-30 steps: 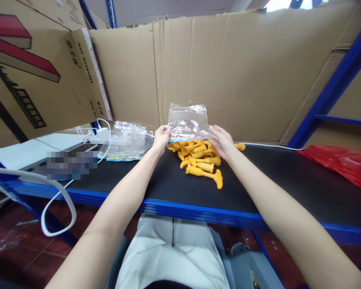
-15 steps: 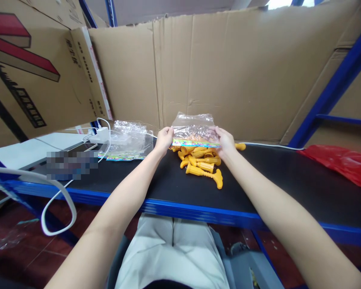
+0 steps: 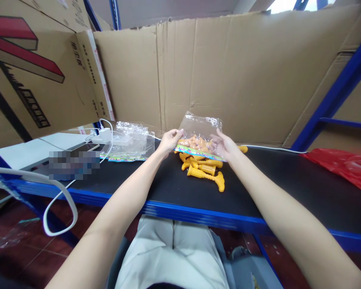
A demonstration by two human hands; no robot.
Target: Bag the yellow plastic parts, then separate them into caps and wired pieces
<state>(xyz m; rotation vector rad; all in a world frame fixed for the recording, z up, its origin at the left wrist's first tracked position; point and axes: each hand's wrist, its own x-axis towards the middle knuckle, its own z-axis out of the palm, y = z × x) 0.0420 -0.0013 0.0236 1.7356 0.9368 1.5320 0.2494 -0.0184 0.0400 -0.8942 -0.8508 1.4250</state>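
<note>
Both hands are pinching the clear bag (image 3: 200, 136) above the yellow plastic pieces (image 3: 205, 168) near the surface's (image 3: 289, 188) back edge: left hand (image 3: 170, 140) gripping its left edge, right hand (image 3: 224, 146) its right. Keeping the mouth taut and level is probably helping.

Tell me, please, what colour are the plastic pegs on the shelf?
Yellow-orange, clearest in the head view: pegs.

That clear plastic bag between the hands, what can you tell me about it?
The clear plastic bag is thin, crinkled and see-through, with a colourful printed strip along its lower edge. It is held up, tilted, just above the pile of yellow plastic pieces on the black shelf. The left hand pinches one side, the right hand the other. Yellow shows through it.
</note>
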